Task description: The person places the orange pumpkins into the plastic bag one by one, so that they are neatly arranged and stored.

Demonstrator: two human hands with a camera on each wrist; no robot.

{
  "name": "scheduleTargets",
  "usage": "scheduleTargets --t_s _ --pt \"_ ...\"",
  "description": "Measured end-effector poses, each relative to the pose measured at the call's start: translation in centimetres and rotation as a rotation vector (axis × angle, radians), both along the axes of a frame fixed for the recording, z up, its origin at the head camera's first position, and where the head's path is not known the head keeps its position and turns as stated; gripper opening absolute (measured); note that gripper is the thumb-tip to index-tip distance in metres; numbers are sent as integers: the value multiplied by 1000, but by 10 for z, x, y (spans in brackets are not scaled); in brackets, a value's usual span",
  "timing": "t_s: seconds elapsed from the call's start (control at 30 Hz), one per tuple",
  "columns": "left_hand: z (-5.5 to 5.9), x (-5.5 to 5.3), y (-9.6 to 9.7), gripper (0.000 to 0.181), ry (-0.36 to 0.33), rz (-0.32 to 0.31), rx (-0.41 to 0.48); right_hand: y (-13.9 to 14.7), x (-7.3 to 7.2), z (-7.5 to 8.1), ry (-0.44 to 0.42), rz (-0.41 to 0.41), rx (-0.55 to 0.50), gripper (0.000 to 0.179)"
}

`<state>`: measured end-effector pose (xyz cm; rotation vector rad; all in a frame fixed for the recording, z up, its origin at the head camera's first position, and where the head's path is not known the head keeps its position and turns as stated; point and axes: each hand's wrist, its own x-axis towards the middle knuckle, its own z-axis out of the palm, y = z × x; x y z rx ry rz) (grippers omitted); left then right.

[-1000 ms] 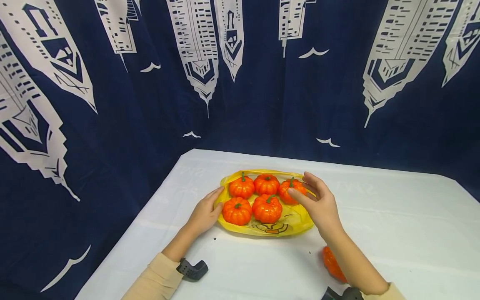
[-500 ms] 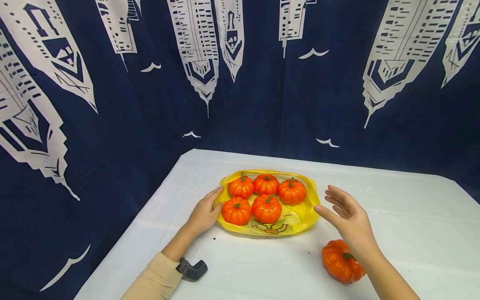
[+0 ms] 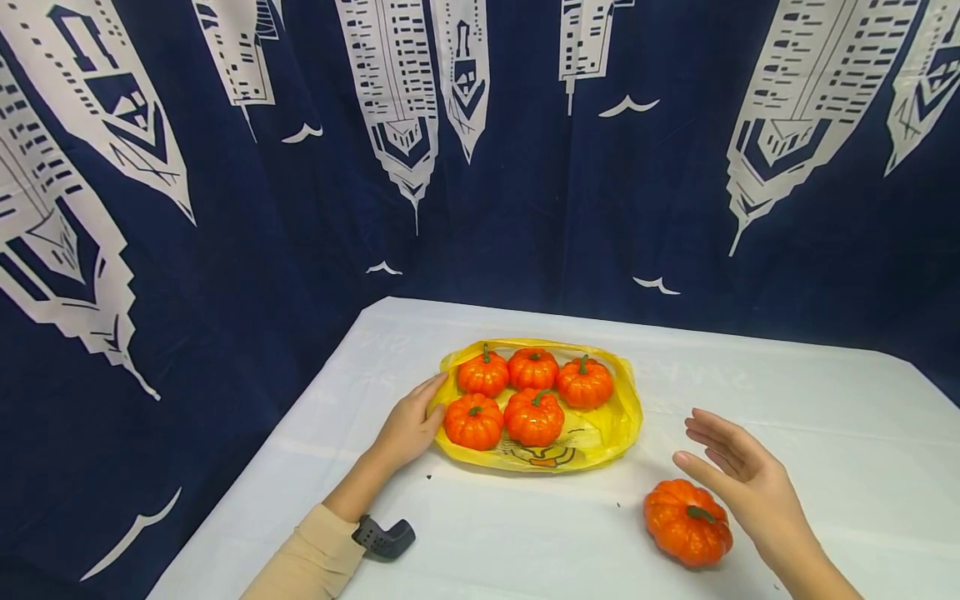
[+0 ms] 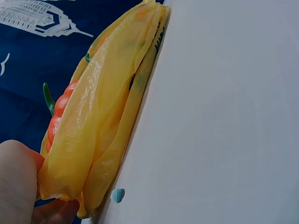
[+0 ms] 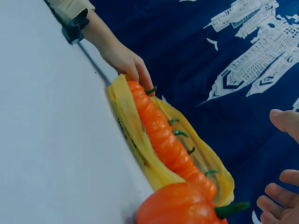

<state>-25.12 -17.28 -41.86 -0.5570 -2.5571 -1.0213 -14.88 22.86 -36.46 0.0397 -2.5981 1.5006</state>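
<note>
A yellow plastic bag (image 3: 600,446) lies spread open on the white table, with several small orange pumpkins (image 3: 534,418) inside. At the bag's left rim, my left hand (image 3: 408,425) holds the edge between thumb and fingers; the left wrist view shows the bag's crumpled side (image 4: 88,140) right by the thumb (image 4: 18,172). Another orange pumpkin (image 3: 686,523) with a green stem sits outside the bag, to its lower right. My right hand (image 3: 750,483), fingers apart and holding nothing, hovers just right of this pumpkin. In the right wrist view the same pumpkin (image 5: 177,205) appears close, near the fingers.
Behind the white table (image 3: 825,417) hangs a dark blue cloth (image 3: 525,225) printed with white buildings and birds. A black wrist device (image 3: 385,539) sits on the left forearm. Tiny dark specks dot the tabletop.
My right hand has moved away from the pumpkins in the bag, rightward and nearer, to beside the lone pumpkin, which its arm partly covered before. The left hand has stayed put.
</note>
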Motion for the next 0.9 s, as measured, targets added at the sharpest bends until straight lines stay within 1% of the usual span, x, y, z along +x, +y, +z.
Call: scheduleTargets --t_s 0.17,0.27,0.37,0.43,0.5,0.6,0.73,0.8,0.9 --pt "0 0 0 48 8 -4 4 11 7 -13 5 10 7 67" --pt "-1 0 0 48 6 -5 6 17 10 -20 -9 16 6 66" --pt "-2 -1 0 48 31 0 -6 21 13 -25 -66 14 9 67" --pt "-2 -1 0 48 24 2 -8 23 14 -26 -125 12 3 69" --pt "-2 0 1 48 18 5 -9 24 14 -28 -167 12 -4 72" --pt "-1 1 1 48 -9 2 -1 28 13 -33 -181 33 -24 70" --pt "-1 1 1 48 -4 0 -4 31 12 -39 -201 60 -47 66" --pt "-1 1 1 48 1 0 -6 32 12 -41 -236 63 -54 67" --pt "0 0 1 48 3 -3 -6 32 11 -44 -265 73 -45 68"
